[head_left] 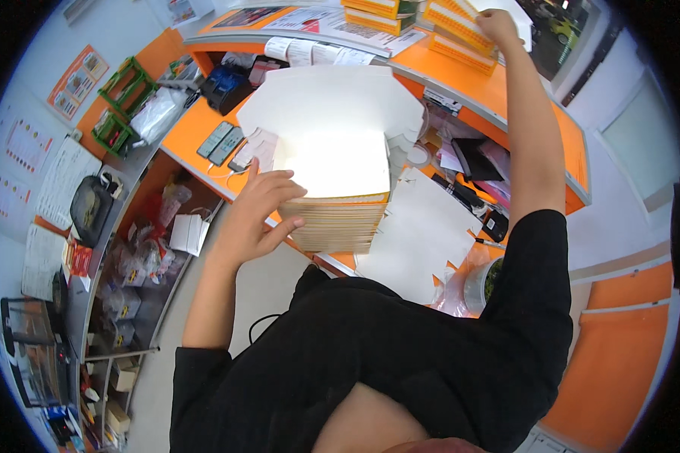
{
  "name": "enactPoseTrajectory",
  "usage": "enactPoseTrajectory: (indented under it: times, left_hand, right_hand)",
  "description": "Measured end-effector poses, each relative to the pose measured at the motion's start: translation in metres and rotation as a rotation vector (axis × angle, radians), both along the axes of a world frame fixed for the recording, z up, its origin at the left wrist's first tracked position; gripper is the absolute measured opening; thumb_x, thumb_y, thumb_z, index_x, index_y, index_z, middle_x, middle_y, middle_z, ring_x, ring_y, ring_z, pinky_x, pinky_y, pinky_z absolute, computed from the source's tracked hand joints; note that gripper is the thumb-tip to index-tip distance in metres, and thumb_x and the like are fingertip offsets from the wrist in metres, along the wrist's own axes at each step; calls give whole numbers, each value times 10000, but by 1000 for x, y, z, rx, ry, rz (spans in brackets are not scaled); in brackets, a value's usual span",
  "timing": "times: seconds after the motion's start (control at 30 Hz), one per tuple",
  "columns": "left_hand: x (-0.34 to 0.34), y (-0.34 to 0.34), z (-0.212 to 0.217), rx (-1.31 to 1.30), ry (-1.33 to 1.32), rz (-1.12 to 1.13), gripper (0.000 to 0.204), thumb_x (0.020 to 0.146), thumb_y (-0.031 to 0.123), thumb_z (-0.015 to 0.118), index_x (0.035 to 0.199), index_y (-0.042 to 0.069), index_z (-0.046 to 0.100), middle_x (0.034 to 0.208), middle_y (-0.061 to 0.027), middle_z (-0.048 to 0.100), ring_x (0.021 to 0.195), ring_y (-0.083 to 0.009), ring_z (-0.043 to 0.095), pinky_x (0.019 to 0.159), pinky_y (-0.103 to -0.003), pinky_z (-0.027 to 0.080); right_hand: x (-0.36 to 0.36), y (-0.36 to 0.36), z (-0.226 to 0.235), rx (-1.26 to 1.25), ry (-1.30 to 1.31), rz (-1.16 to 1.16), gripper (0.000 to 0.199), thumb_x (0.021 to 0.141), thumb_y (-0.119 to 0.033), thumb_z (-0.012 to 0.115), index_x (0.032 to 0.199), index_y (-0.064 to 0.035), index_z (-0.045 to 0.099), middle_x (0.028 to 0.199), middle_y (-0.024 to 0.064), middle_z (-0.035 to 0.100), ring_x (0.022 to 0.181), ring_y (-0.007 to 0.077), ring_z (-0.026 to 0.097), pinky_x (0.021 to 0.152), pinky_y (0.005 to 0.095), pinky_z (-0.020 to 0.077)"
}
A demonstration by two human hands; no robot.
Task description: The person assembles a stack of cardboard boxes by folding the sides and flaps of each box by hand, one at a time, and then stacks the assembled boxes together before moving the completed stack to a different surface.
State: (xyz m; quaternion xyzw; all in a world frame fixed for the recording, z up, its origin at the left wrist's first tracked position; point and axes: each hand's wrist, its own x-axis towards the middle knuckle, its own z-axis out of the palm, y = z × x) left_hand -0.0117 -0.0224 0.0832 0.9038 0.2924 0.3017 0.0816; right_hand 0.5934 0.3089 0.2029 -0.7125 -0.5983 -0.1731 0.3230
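In front of my body stands a thick stack of flat, unfolded cardboard boxes [340, 226], white on top with yellowish edges. Its top sheet spreads wide flaps over the orange desk. My left hand [264, 208] is at the stack's left edge, fingers and thumb apart; whether it presses on the cardboard I cannot tell. My right arm reaches far to the upper right. There my right hand [499, 29] has its fingers curled over a folded yellow-and-white box [455, 29], which rests on another yellow box [461, 57] on the raised counter.
More yellow boxes [374, 21] are stacked on the counter [412, 57]. A white cardboard sheet [408, 238] lies right of the stack, near a clear tub [476, 287] and a pen [491, 244]. Phones [221, 143] lie at left. Shelves [140, 264] with plastic bags line the left side.
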Motion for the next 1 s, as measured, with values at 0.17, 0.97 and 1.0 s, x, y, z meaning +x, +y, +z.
enactPoseTrajectory:
  times: [0.17, 0.97, 1.0]
  left_hand:
    - [-7, -6, -7, -52, -88, 58, 391, 838, 181, 780, 1190, 58, 664, 1208, -96, 688, 1320, -352, 545, 1223, -608, 206]
    - [9, 14, -55, -92, -570, 252, 602, 914, 409, 765, 1263, -67, 642, 1275, -204, 677, 1131, -261, 669, 918, -352, 532]
    - [8, 13, -60, -87, -604, 275, 564, 917, 391, 766, 1222, -72, 661, 1229, -202, 694, 1079, -249, 682, 890, -343, 533]
  right_hand:
    - [-93, -52, 14, 532, 233, 177, 353, 959, -271, 646, 1182, -2, 692, 1071, 210, 730, 1015, 357, 695, 908, 426, 524]
    - [-313, -332, -104, 201, -339, 1094, 349, 854, -39, 632, 1202, -63, 651, 945, 52, 619, 867, 198, 594, 919, 421, 377]
    - [-313, -331, -107, 199, -338, 1093, 349, 854, -39, 632, 1202, -63, 651, 945, 52, 619, 867, 198, 594, 919, 421, 377]
